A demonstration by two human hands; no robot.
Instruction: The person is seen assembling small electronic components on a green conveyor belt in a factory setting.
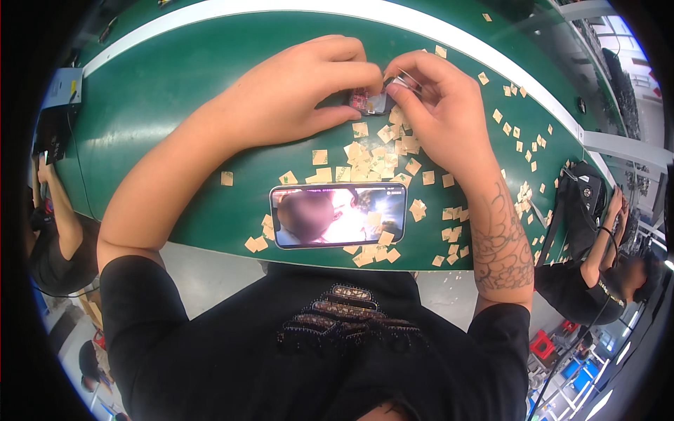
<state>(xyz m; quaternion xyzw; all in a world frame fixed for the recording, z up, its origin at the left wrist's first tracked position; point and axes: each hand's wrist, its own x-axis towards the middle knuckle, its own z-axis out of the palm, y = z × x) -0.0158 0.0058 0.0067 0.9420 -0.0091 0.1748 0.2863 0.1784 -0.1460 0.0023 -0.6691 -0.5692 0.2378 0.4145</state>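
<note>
At the far middle of the green table, my left hand (pixel 309 88) is curled around a small flat piece (pixel 372 105) with red, grey and dark parts. Its thumb lies along the near side, and the bent fingers partly cover it. Close by on the right, my right hand (pixel 446 95) pinches a thin pale strip (pixel 401 81) between thumb and forefinger, just above the piece's right end. What exactly the strip is, I cannot make out. Small beige paper squares (pixel 368 165) with faint green print lie heaped below both hands.
A phone (pixel 340 242) playing a video lies near the table's front edge, with squares around and on it. More squares scatter to the right, near a black bag (pixel 583 203). A white rail (pixel 295 8) borders the far side. Other people sit at left and right.
</note>
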